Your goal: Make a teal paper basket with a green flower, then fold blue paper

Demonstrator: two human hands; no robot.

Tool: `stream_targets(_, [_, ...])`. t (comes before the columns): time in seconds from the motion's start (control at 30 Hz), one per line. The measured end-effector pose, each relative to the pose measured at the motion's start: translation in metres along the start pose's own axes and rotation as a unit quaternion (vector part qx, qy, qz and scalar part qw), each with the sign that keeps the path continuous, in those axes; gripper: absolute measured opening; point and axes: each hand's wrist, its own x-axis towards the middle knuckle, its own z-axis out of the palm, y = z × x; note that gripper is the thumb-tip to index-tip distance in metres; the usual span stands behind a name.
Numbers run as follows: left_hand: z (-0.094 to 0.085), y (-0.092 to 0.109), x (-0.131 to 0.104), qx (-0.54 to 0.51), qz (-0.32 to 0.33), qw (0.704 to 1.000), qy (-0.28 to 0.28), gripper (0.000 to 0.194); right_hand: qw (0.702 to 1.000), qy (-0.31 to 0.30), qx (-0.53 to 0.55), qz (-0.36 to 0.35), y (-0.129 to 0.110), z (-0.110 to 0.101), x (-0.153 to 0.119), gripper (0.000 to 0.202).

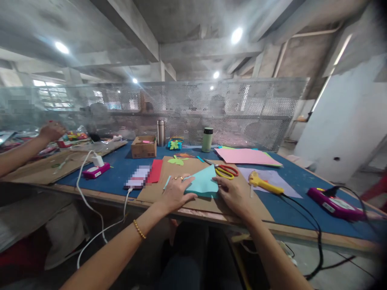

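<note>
A sheet of light blue paper (pixel 202 181), bent up into a raised fold, lies on a brown cardboard sheet (pixel 256 205) in front of me. My left hand (pixel 177 191) holds down its left part, thumb and forefinger on either side of the paper's near corner. At the right edge, my right hand (pixel 231 192) pinches the paper between curled fingers and thumb; the fingertips are partly hidden. Just beyond it rest scissors with red and yellow handles (pixel 228 171). Green paper cut-outs (pixel 177 160) lie farther back on the cardboard.
Right: a yellow glue gun (pixel 266 184) on lilac paper (pixel 286 183), a purple power strip (pixel 335 205), stacked pink paper (pixel 249 156). Left: red paper (pixel 155 171), a phone (pixel 138 177) with its cable, another power strip (pixel 96 170). Behind: a cardboard box (pixel 144 147), a flask (pixel 161 133), a green bottle (pixel 207 140). Another person's arm (pixel 27 151) reaches in.
</note>
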Motion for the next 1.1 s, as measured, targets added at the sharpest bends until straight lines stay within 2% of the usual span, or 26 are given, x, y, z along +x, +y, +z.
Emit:
stream_targets(0.07, [0.001,0.0,0.003,0.024,-0.022,0.999,-0.03,0.065,1.0,-0.01,0.016,-0.006,0.002,0.001,0.0,0.043])
stream_targets(0.17, [0.003,0.001,0.006,0.026,-0.027,0.997,-0.074,0.053,0.999,-0.025,0.023,-0.001,0.004,0.001,0.002,0.046])
stream_targets(0.33, [0.006,-0.001,0.007,0.012,0.007,0.997,-0.081,0.041,0.999,-0.02,0.032,0.011,0.013,0.004,0.005,0.063])
stream_targets(0.4, [0.006,-0.002,0.006,-0.001,0.013,0.997,-0.072,0.038,0.999,-0.025,0.042,0.01,0.016,0.006,0.006,0.068])
stream_targets(0.5, [0.004,-0.003,0.005,-0.072,0.021,0.997,-0.037,0.037,0.998,-0.032,0.046,0.015,0.019,0.006,0.006,0.071])
stream_targets(0.67, [0.002,-0.004,-0.002,-0.207,0.017,0.976,0.065,0.034,0.999,-0.027,0.002,0.041,0.019,0.003,0.006,0.055])
stream_targets(0.73, [0.002,-0.008,0.0,-0.23,-0.032,0.966,0.117,0.029,0.998,-0.028,-0.007,0.05,0.018,0.002,0.007,0.052])
stream_targets(0.83, [-0.003,-0.022,0.016,-0.249,-0.176,0.935,0.179,0.028,0.998,-0.025,-0.017,0.059,0.017,0.001,0.006,0.051])
stream_targets(0.9, [-0.012,-0.04,0.039,-0.244,-0.224,0.924,0.193,0.028,0.998,-0.024,-0.028,0.056,0.015,0.0,0.006,0.05])
stream_targets(1.03, [-0.031,-0.082,0.096,-0.23,-0.301,0.906,0.189,0.013,0.997,-0.02,-0.048,0.054,0.011,-0.003,0.005,0.049])
stream_targets(1.1, [-0.035,-0.1,0.117,-0.214,-0.339,0.9,0.169,0.019,0.998,-0.022,-0.04,0.054,0.01,-0.003,0.004,0.051])
